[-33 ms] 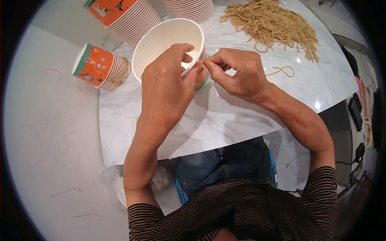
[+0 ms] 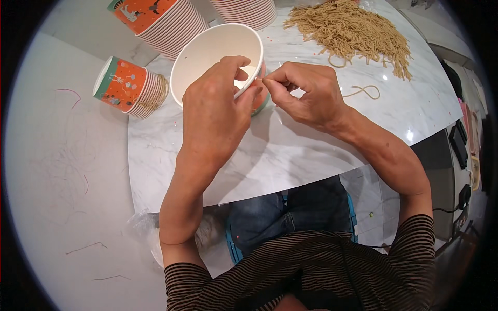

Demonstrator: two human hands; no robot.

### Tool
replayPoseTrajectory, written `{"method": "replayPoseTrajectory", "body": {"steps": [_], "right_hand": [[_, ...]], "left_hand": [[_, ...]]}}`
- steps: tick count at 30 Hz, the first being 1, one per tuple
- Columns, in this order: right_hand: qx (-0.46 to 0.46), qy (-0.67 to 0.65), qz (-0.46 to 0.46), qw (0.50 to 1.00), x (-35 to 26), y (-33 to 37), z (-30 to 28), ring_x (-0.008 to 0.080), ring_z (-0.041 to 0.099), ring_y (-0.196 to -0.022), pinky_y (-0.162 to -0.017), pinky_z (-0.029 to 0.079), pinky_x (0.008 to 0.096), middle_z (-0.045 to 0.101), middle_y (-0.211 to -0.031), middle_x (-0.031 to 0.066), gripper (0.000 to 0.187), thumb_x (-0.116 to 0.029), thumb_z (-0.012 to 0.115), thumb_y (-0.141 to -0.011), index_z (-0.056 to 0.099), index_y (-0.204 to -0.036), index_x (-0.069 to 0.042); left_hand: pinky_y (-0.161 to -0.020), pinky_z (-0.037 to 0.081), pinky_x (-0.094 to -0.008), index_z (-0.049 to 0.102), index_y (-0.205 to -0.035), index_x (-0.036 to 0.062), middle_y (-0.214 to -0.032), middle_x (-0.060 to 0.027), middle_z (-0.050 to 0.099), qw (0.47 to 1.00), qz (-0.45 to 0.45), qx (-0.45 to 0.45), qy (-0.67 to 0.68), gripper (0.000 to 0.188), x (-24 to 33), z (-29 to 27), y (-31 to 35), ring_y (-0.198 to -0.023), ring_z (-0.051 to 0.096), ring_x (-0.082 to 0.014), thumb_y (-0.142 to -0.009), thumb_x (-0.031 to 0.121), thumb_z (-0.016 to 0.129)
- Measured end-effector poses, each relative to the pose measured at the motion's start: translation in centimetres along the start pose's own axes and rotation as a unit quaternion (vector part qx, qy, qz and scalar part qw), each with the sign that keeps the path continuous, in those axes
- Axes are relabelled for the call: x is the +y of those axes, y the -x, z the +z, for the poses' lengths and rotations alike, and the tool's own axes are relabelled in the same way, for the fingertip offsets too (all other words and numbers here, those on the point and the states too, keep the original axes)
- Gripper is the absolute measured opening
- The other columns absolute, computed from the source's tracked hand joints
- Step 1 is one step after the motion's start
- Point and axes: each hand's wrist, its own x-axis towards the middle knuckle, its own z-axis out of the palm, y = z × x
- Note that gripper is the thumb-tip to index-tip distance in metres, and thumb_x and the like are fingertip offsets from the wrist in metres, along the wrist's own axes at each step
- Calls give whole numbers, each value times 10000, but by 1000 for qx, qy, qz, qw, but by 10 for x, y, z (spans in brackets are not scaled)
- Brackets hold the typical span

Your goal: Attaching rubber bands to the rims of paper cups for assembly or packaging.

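Observation:
A large white paper bucket (image 2: 215, 44) with an orange and green outside stands tilted on the table, its open mouth toward me. My left hand (image 2: 215, 103) grips the bucket's near right rim, fingers inside and thumb outside. Close against the outer wall, just under that rim, my right hand (image 2: 306, 93) pinches with thumb and forefinger. What lies between those fingertips is too small to make out. From behind my right hand a tan cord (image 2: 365, 92) runs out and ends in a loop on the tabletop.
A heap of tan cords (image 2: 353, 33) lies at the far right of the marble-patterned table (image 2: 228, 179). Nested paper buckets (image 2: 168, 31) and another stack (image 2: 246, 13) stand at the back. A smaller stack (image 2: 127, 88) with tan cords on it sits by the left wall.

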Motion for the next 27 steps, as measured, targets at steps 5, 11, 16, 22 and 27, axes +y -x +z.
{"method": "replayPoseTrajectory", "body": {"steps": [5, 11, 16, 22, 27], "right_hand": [[2, 1, 0, 1000, 1, 1, 1, 226, 672, -580, -537, 525, 332, 689, -703, 113, 81, -58, 723, -884, 683, -834, -9], [2, 1, 1, 1000, 2, 2, 2, 228, 666, -575, -533, 520, 334, 683, -698, 114, 89, -59, 723, -884, 678, -829, -6], [-6, 8, 11, 1000, 3, 3, 3, 229, 654, -561, -525, 508, 337, 667, -676, 110, 113, -70, 729, -887, 665, -815, -10], [1, 18, 2, 1000, 4, 3, 4, 242, 639, -546, -512, 495, 350, 651, -659, 111, 160, -89, 726, -895, 638, -783, -16], [-3, 22, 3, 1000, 4, 3, 4, 248, 641, -549, -512, 495, 355, 650, -659, 112, 175, -99, 724, -899, 630, -777, -16]], "left_hand": [[-676, 564, -399, 664, -1149, 18, -960, -158, 736, 1000, 8, 9, 0, 331, 1, 1, 0, -777, 737, -301, -853, 75, 801], [-676, 561, -400, 662, -1152, 14, -968, -161, 735, 1000, 18, 10, -6, 353, 1, 2, 0, -779, 735, -302, -835, 55, 812], [-679, 557, -403, 670, -1139, 6, -964, -163, 732, 1000, 12, 10, 2, 344, 2, 2, 1, -784, 732, -309, -829, 49, 814], [-697, 552, -409, 676, -1131, 6, -961, -166, 730, 1000, 16, 8, 2, 351, 2, 2, 1, -800, 725, -321, -813, 45, 818], [-715, 548, -416, 682, -1116, 6, -957, -167, 729, 1000, 23, 9, 0, 332, 2, 3, 1, -821, 721, -328, -813, 46, 813]]}}
